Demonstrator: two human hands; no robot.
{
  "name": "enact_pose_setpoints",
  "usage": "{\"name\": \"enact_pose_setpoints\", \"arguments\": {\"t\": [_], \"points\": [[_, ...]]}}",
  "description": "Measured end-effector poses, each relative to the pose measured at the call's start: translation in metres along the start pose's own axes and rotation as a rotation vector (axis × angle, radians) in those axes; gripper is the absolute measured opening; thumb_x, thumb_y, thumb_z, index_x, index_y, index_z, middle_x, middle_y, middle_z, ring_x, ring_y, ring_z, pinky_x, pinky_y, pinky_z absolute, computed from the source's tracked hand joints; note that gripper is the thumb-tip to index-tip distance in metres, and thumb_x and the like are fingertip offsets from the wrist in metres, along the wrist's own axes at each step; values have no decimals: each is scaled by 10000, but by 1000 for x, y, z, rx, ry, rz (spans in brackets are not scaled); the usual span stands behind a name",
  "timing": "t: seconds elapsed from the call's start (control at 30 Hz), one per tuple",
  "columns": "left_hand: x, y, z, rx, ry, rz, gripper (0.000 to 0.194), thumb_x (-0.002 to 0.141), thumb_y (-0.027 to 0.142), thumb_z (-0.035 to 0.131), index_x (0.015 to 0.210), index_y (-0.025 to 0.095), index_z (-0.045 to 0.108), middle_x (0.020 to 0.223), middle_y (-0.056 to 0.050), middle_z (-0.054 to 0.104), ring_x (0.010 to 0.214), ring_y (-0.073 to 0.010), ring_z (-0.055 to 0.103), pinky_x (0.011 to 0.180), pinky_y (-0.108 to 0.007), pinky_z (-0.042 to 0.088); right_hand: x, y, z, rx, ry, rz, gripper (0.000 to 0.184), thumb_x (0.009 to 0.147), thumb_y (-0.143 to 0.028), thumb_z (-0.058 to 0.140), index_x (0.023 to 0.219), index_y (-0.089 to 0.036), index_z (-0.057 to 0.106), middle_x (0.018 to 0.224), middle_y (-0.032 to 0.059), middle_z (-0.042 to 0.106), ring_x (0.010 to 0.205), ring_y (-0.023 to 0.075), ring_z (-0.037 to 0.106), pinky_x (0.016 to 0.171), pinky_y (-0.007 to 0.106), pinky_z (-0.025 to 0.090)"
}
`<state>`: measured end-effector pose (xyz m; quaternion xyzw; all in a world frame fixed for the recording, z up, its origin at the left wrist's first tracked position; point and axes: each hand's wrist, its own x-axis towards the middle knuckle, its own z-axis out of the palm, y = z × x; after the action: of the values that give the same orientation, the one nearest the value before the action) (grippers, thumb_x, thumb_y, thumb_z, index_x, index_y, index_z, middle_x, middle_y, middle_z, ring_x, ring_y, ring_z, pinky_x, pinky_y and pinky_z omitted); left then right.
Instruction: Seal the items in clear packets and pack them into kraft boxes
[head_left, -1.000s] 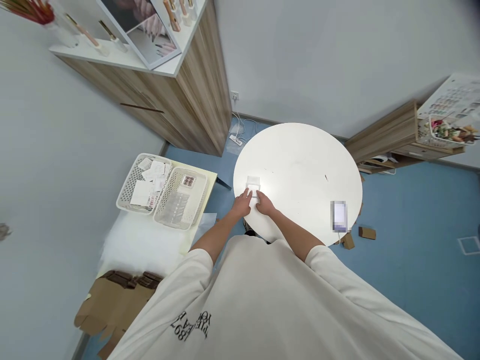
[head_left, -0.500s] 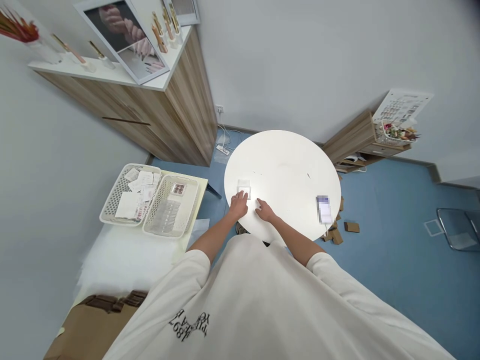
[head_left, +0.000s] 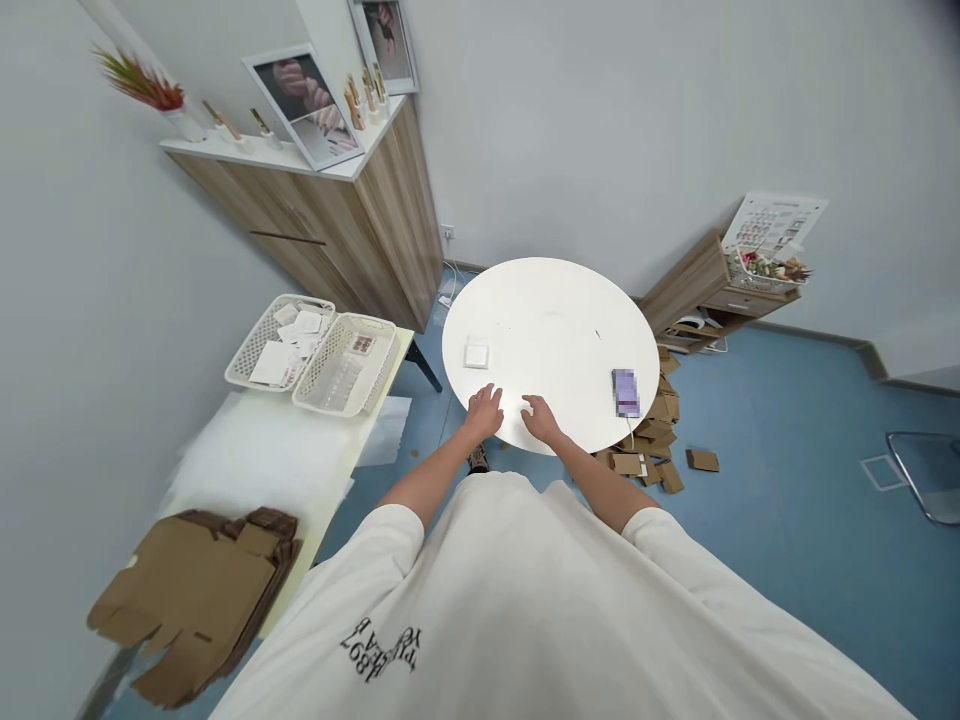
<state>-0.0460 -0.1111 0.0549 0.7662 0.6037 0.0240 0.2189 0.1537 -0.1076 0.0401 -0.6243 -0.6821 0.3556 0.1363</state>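
Note:
A small white square packet (head_left: 476, 352) lies on the left part of the round white table (head_left: 555, 300). My left hand (head_left: 485, 411) is over the table's near edge, fingers apart, just short of the packet and not touching it. To its right is my right hand (head_left: 538, 418), also with nothing in it; its index finger points left and the other fingers are partly curled. A phone-like thing (head_left: 625, 393), blurred out, with a white cable, lies at the table's right side.
On the side table at left stand two white baskets, one with paper cards (head_left: 279, 362), the other (head_left: 345, 365) with clear packets. Flattened cardboard boxes (head_left: 195, 590) are stacked nearer me. Small brown boxes (head_left: 652, 440) lie on the floor right of the round table. A wooden cabinet (head_left: 390, 210) stands behind.
My left hand has come off the white packet and drawn back toward me. My right hand has stayed close to the near edge. The camera view has shifted.

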Motion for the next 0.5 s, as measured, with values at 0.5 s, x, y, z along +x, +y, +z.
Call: {"name": "enact_pose_setpoints", "arguments": {"t": [0.5], "points": [[-174,-3,22,-43,55,-251,544,1009,361,414,1532,218,368,1644,-136,276,1491,-325,310,1172,-486,306,-94,-41,44,21,-133,-178,450,942,-242,492,1381,-202,579,1399,124,555,1252,245,571,1093,406,453]]}}
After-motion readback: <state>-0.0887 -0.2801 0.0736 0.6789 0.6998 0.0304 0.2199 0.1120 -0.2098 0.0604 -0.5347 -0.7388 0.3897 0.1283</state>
